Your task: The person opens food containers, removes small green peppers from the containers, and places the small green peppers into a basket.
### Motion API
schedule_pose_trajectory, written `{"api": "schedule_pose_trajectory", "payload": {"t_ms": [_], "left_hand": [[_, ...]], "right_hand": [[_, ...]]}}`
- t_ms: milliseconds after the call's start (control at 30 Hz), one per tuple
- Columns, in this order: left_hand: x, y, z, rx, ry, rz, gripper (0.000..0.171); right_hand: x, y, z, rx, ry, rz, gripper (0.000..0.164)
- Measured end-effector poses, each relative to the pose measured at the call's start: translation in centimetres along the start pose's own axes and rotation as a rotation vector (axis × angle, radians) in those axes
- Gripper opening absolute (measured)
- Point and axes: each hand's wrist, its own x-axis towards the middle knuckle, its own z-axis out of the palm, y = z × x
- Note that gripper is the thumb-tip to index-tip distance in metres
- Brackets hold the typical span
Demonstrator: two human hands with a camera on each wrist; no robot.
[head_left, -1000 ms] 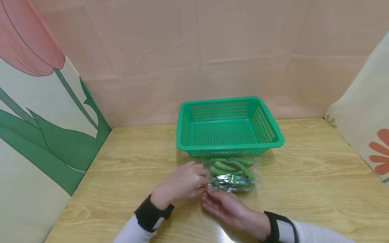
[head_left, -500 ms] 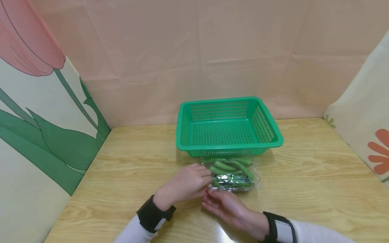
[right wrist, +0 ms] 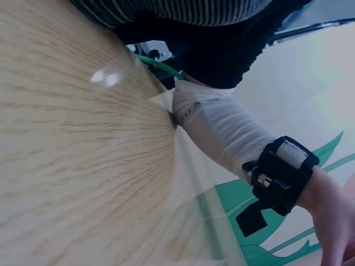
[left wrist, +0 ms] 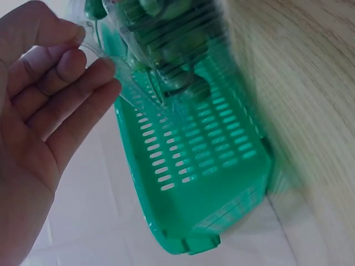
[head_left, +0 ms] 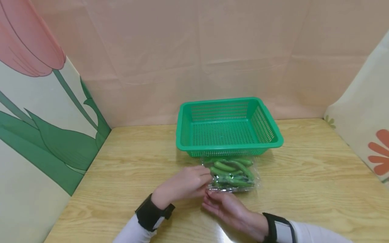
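Left hand (head_left: 185, 183) pinches film, thumb to fingertip. Right hand (head_left: 230, 209) half-curled at near-left corner; grip can't tell. Clear plastic bag (head_left: 235, 177), green peppers (head_left: 224, 166) inside, on table (head_left: 307, 189) before green basket (head_left: 231, 147). Light, steady film tension probably best.

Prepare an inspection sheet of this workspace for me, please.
Surface: table, wood-grained, light glare between the forearms.
Job's things: bag of green vegetables, lying in front of the basket, which looks empty.
Clutter: nothing seen.
Grippers: left hand pinches the bag's left side; right hand is at its near left corner, grip unclear.
Cables: green strip beyond the table edge in the right wrist view; cannot tell whether it is one.
Surroundings: pink sheet behind, flower prints on both sides.
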Motion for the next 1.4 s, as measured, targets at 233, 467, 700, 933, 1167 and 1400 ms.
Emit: {"api": "schedule_pose_trajectory", "payload": {"t_ms": [233, 467, 700, 933, 1167, 1400], "left_hand": [[-0.1, 0.0, -0.1, -0.016, -0.046, -0.022, 0.005], [-0.1, -0.2, 0.0, -0.011, -0.032, -0.026, 0.006], [-0.1, -0.5, 0.2, 0.017, -0.008, -0.018, 0.008], [-0.3, -0.6, -0.1, 0.023, 0.009, -0.014, 0.012], [-0.2, -0.6, -0.4, 0.043, 0.021, -0.012, 0.015], [1.1, -0.3, -0.7, 0.076, 0.038, 0.022, 0.009]], "right_hand": [[-0.1, -0.1, -0.1, 0.021, -0.019, 0.014, 0.012], [0.0, -0.2, -0.3, -0.013, -0.046, 0.027, 0.02], [-0.2, -0.5, -0.7, -0.023, -0.071, 0.105, 0.021], [-0.6, -1.1, -1.5, -0.035, -0.099, 0.182, 0.024], [-1.1, -2.3, -3.5, -0.111, -0.231, 0.273, 0.039], [-1.3, -3.5, -5.8, -0.155, -0.365, 0.323, 0.039]]}}
